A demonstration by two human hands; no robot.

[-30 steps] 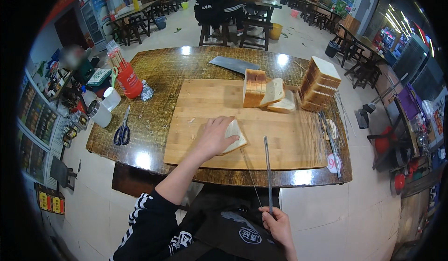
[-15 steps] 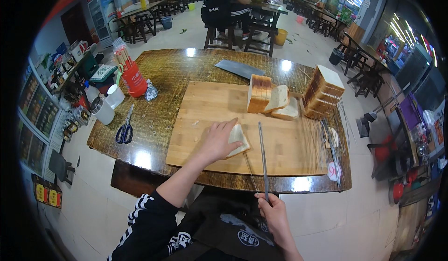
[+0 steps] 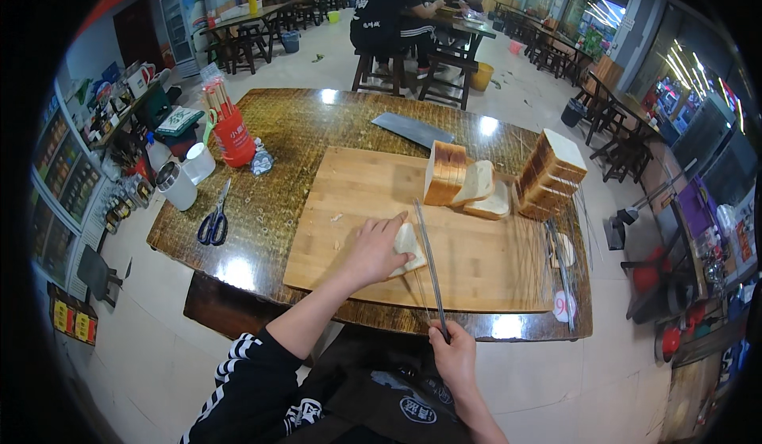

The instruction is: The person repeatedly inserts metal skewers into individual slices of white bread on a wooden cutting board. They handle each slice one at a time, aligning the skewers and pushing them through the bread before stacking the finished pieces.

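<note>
On the wooden cutting board (image 3: 361, 178), a white bread slice (image 3: 408, 246) lies toward the near side. My left hand (image 3: 376, 247) holds it down, palm over its left part and thumb across its near edge. My right hand (image 3: 453, 353), at the table's near edge, grips a bundle of long thin metal skewers (image 3: 430, 265) that points away from me, just right of the slice. One thinner skewer (image 3: 419, 292) runs from that hand toward the slice; whether its tip is inside the bread is hard to tell.
Farther back are a sliced loaf (image 3: 445, 176), leaning slices (image 3: 476, 184) and a tall bread stack (image 3: 549, 176). Loose skewers fan out at right. A wide knife blade (image 3: 413, 129) lies behind the board; scissors (image 3: 213, 220), a white cup (image 3: 176, 188) and a red chopstick holder (image 3: 233, 139) stand left.
My right hand has shifted a little left and up, and its skewers have swung left, closer to the bread. My left hand stays on the slice.
</note>
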